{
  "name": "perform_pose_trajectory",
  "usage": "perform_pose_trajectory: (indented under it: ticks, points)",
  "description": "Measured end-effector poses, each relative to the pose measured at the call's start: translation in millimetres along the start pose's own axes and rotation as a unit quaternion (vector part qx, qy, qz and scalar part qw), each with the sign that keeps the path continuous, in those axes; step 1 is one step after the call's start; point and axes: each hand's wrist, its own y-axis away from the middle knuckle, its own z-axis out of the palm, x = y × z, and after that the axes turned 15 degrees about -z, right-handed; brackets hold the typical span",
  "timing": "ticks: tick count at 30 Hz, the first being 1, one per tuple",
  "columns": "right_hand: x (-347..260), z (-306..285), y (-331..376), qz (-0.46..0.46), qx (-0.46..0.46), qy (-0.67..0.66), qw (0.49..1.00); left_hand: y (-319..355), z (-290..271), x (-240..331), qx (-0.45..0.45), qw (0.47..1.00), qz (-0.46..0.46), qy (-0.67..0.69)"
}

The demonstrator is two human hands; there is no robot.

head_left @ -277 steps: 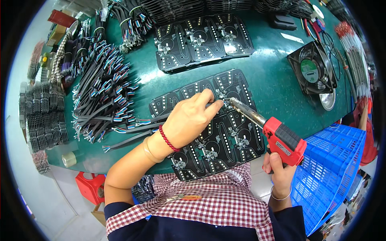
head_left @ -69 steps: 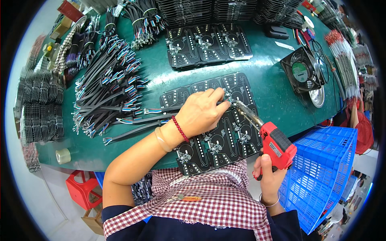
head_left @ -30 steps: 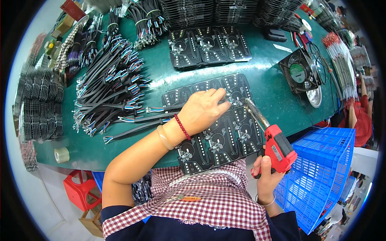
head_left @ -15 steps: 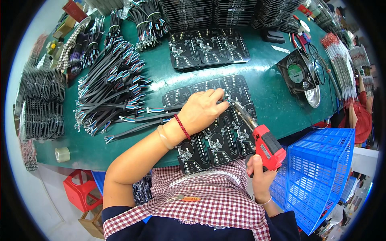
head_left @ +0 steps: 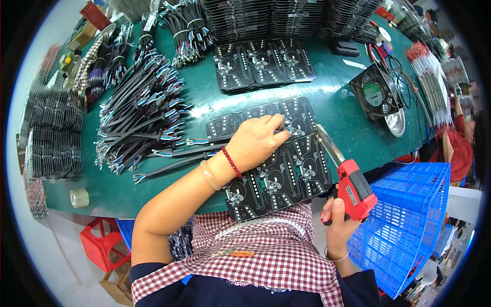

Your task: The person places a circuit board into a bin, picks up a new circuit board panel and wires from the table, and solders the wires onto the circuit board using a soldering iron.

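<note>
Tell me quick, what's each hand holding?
Left hand: closed, seemingly on a black cable; the grip is partly hidden.
Right hand: closed around the red soldering gun.

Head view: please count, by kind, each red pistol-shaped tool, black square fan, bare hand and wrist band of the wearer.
Red pistol-shaped tool: 1
Black square fan: 1
Left hand and right hand: 2
Red beaded bracelet, pale smooth bangle, thin silvery bangle: 3
Total: 7

Hands curled (right one lower)
</note>
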Motion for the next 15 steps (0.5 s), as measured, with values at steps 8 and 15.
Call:
perform_pose_trajectory:
  ticks: [8,15]
  points:
    - [-1.2,1.0,-6.6,-0.004,0.042,-0.036,0.998,-2.9,0.9,3.7,-0.004,1.000,0.004,0.009]
    - [11.6,9.7,-16.2,0.017,0.100,-0.191,0.976,1.4,-1.0,-0.5,-0.008,0.999,-0.034,-0.010]
